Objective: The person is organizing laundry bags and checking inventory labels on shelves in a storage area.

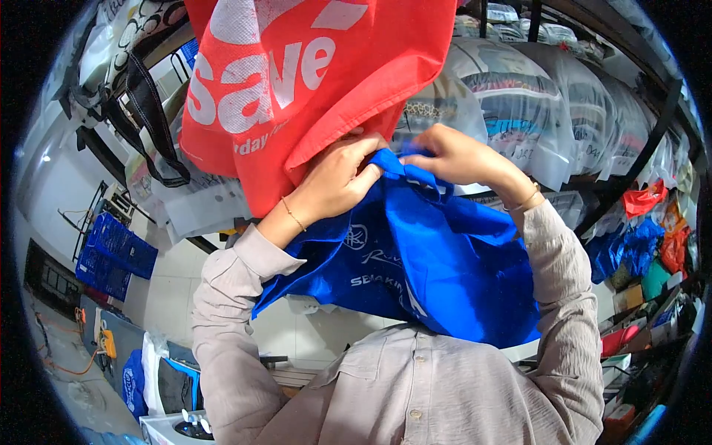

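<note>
My left hand point(339, 175) pinches the gathered top of a blue fabric bag point(467, 267), its thumb and fingers closed on the cloth. My right hand point(450, 156) is at the same gathered spot, thumb and fingers on a handle or strip of the bag; its fingertips are slightly blurred. The blue bag hangs below both hands in front of my shirt, with white print on it. A red fabric bag point(245, 128) with white lettering hangs above and behind my left hand, and its lower edge touches that hand or lies right beside it.
Behind my right hand, black metal shelving point(639, 161) holds several clear plastic packages point(517, 111) of folded goods. A black strap point(150, 122) hangs at upper left. Blue crates point(114, 250) stand on the left. A red plastic bag point(645, 198) and blue bags are at right.
</note>
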`<state>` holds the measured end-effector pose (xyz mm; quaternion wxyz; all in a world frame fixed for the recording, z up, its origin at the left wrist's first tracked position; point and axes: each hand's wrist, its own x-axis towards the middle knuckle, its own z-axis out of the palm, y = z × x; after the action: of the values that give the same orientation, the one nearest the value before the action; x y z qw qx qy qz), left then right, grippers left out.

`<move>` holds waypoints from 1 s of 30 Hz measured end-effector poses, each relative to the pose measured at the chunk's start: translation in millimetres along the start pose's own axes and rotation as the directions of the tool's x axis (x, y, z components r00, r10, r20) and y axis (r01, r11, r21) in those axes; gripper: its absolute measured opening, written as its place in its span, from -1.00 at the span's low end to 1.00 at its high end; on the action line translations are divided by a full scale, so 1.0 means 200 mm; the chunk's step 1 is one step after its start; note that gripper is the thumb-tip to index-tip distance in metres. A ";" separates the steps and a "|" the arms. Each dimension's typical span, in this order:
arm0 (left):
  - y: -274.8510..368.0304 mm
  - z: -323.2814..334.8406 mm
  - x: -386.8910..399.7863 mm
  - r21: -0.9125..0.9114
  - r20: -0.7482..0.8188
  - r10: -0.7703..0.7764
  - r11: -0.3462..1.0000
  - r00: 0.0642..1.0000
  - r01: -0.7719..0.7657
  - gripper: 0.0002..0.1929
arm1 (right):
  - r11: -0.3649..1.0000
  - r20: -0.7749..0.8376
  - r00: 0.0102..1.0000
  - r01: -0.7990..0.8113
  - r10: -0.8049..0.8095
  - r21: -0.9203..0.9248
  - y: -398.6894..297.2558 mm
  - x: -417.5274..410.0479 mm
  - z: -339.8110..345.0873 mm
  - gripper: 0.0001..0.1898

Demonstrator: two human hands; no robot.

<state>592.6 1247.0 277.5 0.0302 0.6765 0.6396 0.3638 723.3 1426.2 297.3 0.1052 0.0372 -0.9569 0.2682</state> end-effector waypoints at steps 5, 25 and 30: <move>-0.01 0.01 0.01 -0.066 -0.047 0.075 0.995 0.996 -0.078 -0.86 | 0.984 -0.020 0.984 0.179 -0.179 0.004 -0.06 -0.06 -0.01 -0.69; 0.11 -0.10 -0.02 -0.160 -0.202 0.221 0.954 0.954 -0.255 -0.64 | 0.534 0.044 0.993 -0.096 0.109 0.840 -0.14 -0.12 0.05 -0.72; 0.20 -0.12 -0.05 0.396 -0.065 0.289 0.886 0.955 -0.241 -0.76 | 0.438 -0.054 0.990 -0.009 0.130 0.899 -0.19 -0.08 0.07 -0.68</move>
<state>614.2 1220.2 310.8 -0.1917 0.7267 0.6005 0.2730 740.5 1386.6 301.4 0.1131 0.0326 -0.6632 0.7391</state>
